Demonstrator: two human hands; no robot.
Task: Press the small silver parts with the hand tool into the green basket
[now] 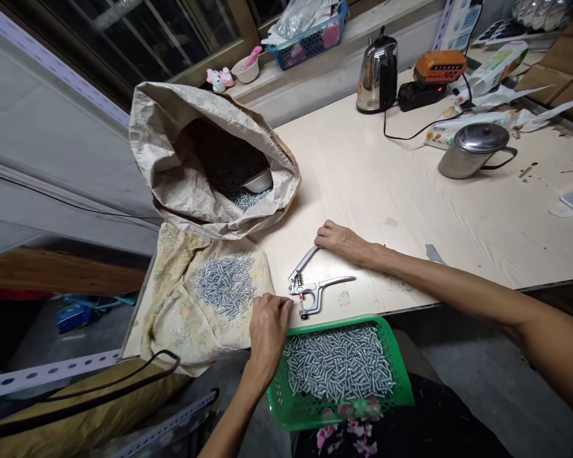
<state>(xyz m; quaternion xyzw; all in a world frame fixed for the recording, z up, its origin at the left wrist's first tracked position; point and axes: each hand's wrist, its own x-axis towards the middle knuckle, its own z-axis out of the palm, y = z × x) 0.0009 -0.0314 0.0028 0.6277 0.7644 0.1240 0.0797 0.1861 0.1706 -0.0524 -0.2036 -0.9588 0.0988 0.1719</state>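
Note:
My left hand (268, 324) is curled at the table's front edge, its fingers closed beside a pile of small metal pieces (225, 284) lying on a flowered cloth (181, 305); what it pinches is hidden. My right hand (340, 241) rests on the tabletop with its fingers touching the upper handle of metal hand pliers (310, 286), which lie flat on the table. A green plastic basket (396, 372) full of the same small metal pieces sits on my lap just below the table edge.
An open paper sack (172, 159) holding dark pieces and a metal scoop stands at the table's left end. Farther back are a kettle (377, 73), an orange battery charger (434, 73), a lidded steel pot (475, 149) and a blue basket (310, 38).

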